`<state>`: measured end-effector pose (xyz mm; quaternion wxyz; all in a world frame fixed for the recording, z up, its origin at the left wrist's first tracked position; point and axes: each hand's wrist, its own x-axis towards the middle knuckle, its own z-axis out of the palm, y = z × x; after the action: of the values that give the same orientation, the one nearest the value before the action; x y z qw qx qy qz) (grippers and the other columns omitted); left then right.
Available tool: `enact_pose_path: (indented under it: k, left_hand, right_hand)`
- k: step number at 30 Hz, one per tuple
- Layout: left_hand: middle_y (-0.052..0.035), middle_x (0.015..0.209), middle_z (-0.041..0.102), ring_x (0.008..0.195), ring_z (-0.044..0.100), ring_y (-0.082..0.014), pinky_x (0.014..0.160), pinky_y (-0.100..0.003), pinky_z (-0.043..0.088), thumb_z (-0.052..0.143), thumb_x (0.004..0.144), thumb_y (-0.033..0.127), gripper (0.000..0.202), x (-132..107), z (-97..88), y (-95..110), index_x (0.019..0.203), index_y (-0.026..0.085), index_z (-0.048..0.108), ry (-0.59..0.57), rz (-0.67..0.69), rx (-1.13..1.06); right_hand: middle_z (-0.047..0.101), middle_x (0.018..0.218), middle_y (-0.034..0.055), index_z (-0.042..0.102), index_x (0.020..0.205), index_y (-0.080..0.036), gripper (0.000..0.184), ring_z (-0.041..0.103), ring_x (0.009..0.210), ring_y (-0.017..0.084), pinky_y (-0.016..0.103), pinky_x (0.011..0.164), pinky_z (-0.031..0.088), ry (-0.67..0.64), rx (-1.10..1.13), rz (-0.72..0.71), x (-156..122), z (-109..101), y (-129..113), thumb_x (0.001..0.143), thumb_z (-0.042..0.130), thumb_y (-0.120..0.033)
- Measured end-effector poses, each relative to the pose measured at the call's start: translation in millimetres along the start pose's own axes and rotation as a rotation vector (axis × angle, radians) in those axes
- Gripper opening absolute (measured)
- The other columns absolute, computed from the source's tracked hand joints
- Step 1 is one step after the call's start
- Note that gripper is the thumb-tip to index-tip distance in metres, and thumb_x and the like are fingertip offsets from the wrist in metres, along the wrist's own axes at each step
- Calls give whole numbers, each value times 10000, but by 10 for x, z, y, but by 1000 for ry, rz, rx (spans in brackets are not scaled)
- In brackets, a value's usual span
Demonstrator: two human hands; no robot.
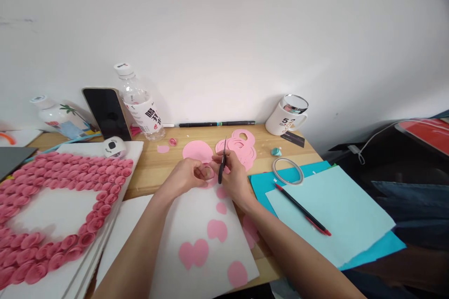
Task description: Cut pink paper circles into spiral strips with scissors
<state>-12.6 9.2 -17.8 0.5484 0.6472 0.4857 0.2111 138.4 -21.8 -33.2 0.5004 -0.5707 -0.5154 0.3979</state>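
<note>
Near the middle of the table, my left hand [187, 175] is closed in a pinch on a curled pink paper strip [209, 171]. Close beside it, my right hand [234, 175] grips dark-handled scissors [222, 166], seen edge-on with the pointed end upward. Its fingertips are near the pink paper, and whether they touch it is hidden. Behind the hands lie a pink paper disc [197, 151] and a heap of pink paper cut-outs [240, 147]. Under my wrists, a white sheet [175, 243] carries several loose pink paper pieces [217, 230].
At left, a white board bears rows of pink paper roses [101, 208]. A phone [107, 112] and a bottle [142, 107] stand by the wall. At right are a mug [287, 114], a tape roll [287, 171], blue sheets [336, 215] and a pen [303, 210].
</note>
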Motion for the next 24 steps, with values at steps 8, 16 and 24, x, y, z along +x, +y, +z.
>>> enact_pose_path:
  k: [8, 16, 24]
  left_hand:
    - [-23, 676, 662, 638, 606, -156, 563, -242, 454, 636, 531, 155, 84, 12, -18, -48, 609, 151, 604, 10, -10, 90]
    - [-7, 643, 637, 586, 567, -126, 516, -218, 415, 635, 573, 173, 55, 21, 27, -13, 560, 151, 587, 64, 71, 98]
    - [-26, 752, 656, 661, 583, -122, 667, -255, 473, 571, 687, 204, 130, 94, -108, 40, 785, 150, 638, 905, 305, 76]
  right_hand:
    - [627, 879, 45, 533, 923, -196, 260, 585, 811, 188, 324, 738, 469, 113, -45, -36, 35, -45, 58, 685, 608, -269]
    - [625, 889, 38, 529, 865, -192, 332, 572, 772, 173, 312, 702, 479, 7, 67, 41, 85, -27, 168, 561, 658, -158]
    - [611, 771, -54, 505, 821, -232, 368, 591, 694, 74, 201, 679, 484, 6, 813, 52, 223, -201, -65, 554, 733, -118]
